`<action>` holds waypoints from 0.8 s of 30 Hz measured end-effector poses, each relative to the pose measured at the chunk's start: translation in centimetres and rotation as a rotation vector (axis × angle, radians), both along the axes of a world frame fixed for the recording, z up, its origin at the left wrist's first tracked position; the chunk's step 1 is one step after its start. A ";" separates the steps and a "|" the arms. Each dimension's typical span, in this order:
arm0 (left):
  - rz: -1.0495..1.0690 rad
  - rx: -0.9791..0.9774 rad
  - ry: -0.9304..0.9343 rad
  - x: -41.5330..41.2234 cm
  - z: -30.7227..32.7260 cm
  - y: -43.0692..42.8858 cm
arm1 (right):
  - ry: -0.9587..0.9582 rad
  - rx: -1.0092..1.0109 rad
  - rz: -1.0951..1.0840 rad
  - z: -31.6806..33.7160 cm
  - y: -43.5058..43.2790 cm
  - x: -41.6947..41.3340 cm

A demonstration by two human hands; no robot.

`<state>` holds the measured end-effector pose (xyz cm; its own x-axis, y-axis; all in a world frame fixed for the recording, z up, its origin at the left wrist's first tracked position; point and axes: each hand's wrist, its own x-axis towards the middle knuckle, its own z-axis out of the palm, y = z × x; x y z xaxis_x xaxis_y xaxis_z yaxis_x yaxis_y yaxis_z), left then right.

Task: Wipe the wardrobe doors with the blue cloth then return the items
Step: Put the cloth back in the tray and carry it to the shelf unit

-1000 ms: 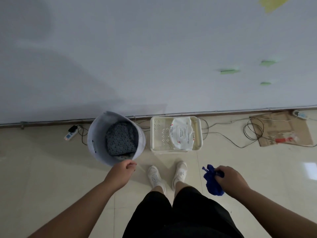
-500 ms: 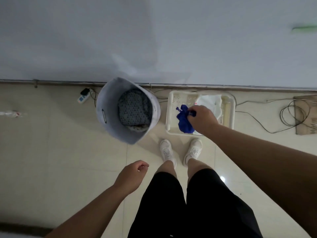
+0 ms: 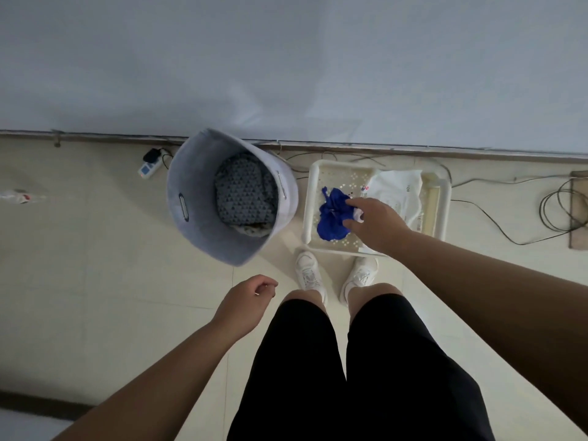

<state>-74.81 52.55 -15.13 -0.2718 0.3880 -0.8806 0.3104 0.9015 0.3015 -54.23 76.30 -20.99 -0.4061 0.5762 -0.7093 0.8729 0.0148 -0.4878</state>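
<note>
The crumpled blue cloth lies in the left half of a white perforated plastic basket on the floor, just ahead of my shoes. My right hand reaches down over the basket; its straightened finger and thumb tips touch the cloth's right edge without curling round it. My left hand hangs loosely curled beside my left thigh and holds nothing. The pale wardrobe door fills the top of the view.
A white packet lies in the basket's right half. A grey felt bin holding patterned fabric stands left of the basket. A power strip, cables and a plastic wrapper lie along the floor.
My right hand carried the blue cloth from beside my right leg forward into the white basket, and its fingers have opened off it. My left hand dropped back toward my thigh.
</note>
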 end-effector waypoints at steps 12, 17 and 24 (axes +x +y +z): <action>0.166 0.117 -0.051 2.3 -1.5 13.7 | -0.113 0.179 -0.686 2.5 4.2 13.1; 0.208 0.145 -0.049 3.1 -3.0 15.7 | -0.011 -0.081 -0.790 0.6 3.0 13.8; 0.385 0.141 -0.173 3.1 -2.8 15.7 | 0.025 -0.136 -0.872 1.4 2.7 13.2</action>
<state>-71.68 68.24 -17.96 -0.2729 0.4072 -0.8716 -0.1057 0.8878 0.4479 -41.00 79.00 -19.57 0.1231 0.5995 -0.7908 0.5353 -0.7111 -0.4558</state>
